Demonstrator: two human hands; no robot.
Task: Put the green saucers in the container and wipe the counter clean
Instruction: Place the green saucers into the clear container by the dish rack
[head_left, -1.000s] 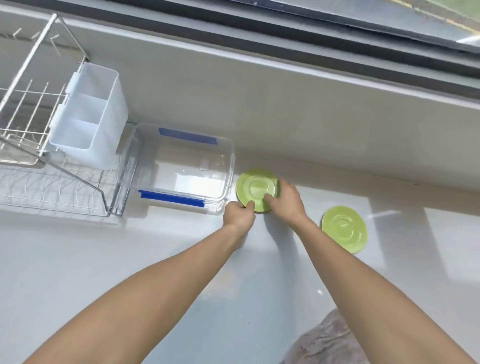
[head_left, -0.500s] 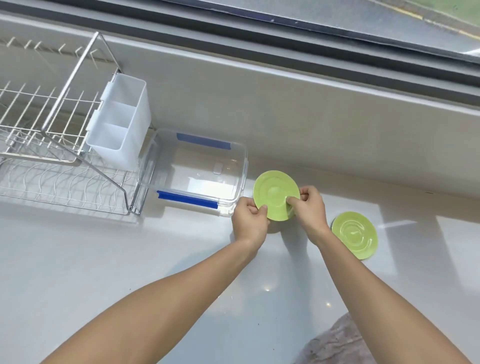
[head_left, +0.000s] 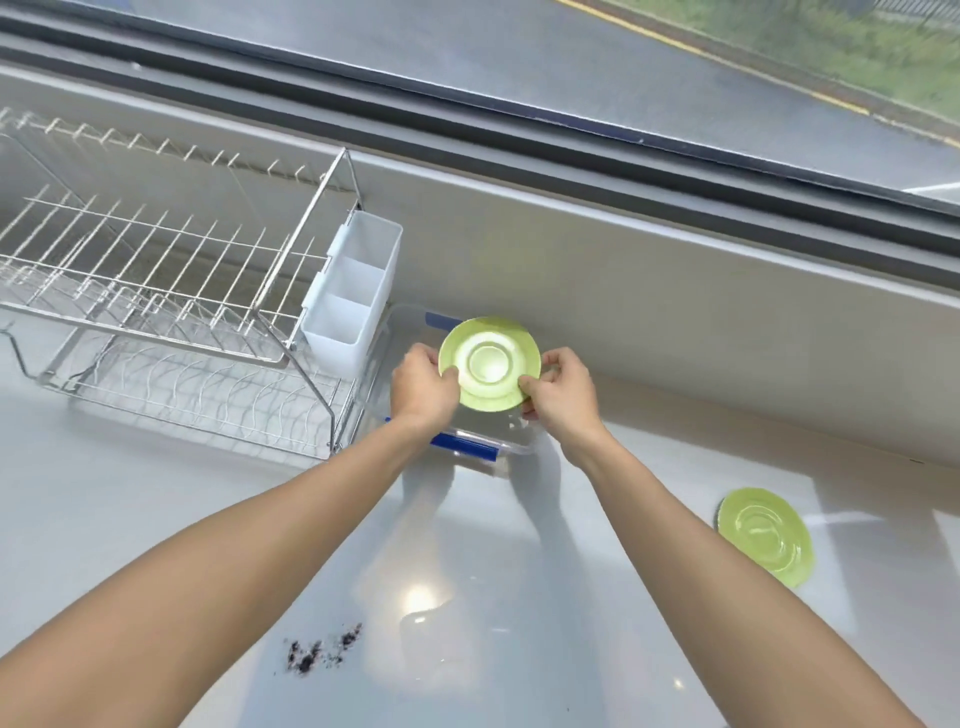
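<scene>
A green saucer (head_left: 489, 364) is held tilted above the clear container with blue clips (head_left: 467, 445), which sits on the counter against the back wall. My left hand (head_left: 420, 385) pinches the saucer's left rim and my right hand (head_left: 561, 391) pinches its right rim. Most of the container is hidden behind the saucer and my hands. A second green saucer (head_left: 764, 535) lies flat on the counter to the right, apart from both hands.
A wire dish rack (head_left: 156, 322) with a white cutlery holder (head_left: 353, 296) stands left of the container. Dark crumbs (head_left: 322, 649) lie on the white counter near my left forearm. A window ledge (head_left: 675, 270) runs along the back.
Both hands have lifted the saucer off the counter and carried it left, over the container. The view has shifted, bringing more of the rack and the crumbs into sight.
</scene>
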